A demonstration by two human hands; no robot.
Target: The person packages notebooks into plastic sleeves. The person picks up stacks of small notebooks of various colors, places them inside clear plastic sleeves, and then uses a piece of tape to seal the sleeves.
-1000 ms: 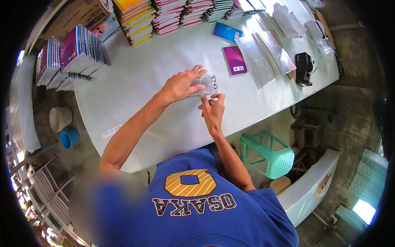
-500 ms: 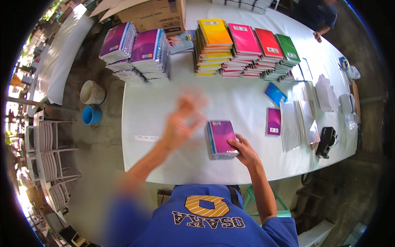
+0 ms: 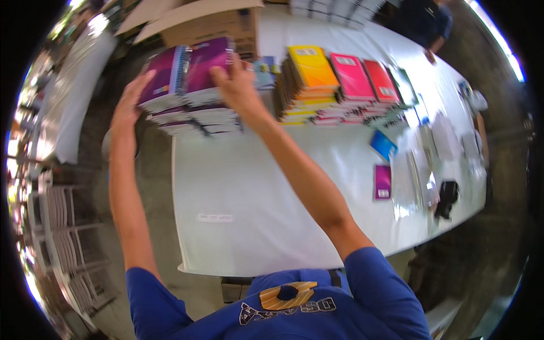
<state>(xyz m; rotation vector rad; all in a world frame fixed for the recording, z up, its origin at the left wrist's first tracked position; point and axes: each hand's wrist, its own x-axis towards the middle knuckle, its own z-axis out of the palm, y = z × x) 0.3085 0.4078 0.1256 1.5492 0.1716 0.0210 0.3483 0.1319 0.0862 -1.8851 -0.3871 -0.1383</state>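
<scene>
Two side-by-side stacks of purple spiral notebooks stand at the table's far left. My left hand lies along the outer side of the left notebook stack, fingers stretched out. At the right notebook stack, my right hand grips the upper right edge, its thumb over the top cover and its other fingers at the side. The top of the right stack stands slightly higher than the left one. Some of the fingertips are hidden or blurred.
Right of my hand stand stacks of yellow, pink and red notebooks. An open cardboard box is behind. A blue notebook, a purple notebook, clear plastic sleeves and a black tool lie right.
Both hands have moved up and left to the purple stacks. The purple notebook bundle my right hand held at the table's middle is gone from there; the right stack now looks taller.
</scene>
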